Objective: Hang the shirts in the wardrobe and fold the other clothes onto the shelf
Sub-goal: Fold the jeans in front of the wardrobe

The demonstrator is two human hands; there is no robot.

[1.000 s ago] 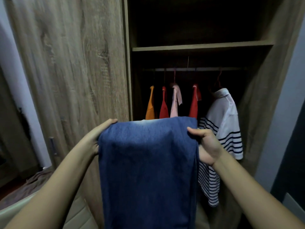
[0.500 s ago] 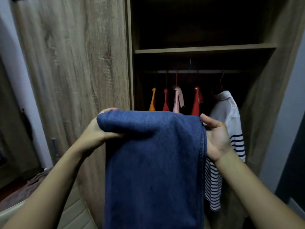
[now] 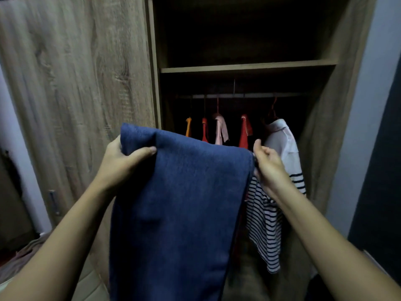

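A pair of blue jeans (image 3: 178, 209) hangs folded over lengthwise in front of the open wardrobe. My left hand (image 3: 121, 164) grips its top left corner, thumb over the front of the cloth. My right hand (image 3: 268, 164) pinches the top right edge. Behind the jeans, several shirts hang from the rail (image 3: 238, 96): an orange one (image 3: 188, 127), a red one (image 3: 204, 129), a pink one (image 3: 221, 130), another red one (image 3: 245, 131) and a white shirt with dark stripes (image 3: 280, 170). Above the rail runs a wooden shelf (image 3: 247, 67), dark inside.
The shut wooden wardrobe door (image 3: 76, 94) stands at the left, with a small handle (image 3: 53, 200) low down. The wardrobe's right side panel (image 3: 329, 127) meets a pale wall (image 3: 368, 105). Crumpled cloth (image 3: 23, 255) lies at the lower left.
Both hands have lifted the jeans higher in front of the hanging shirts. My left hand has closed round the top left corner, its thumb now on the front.
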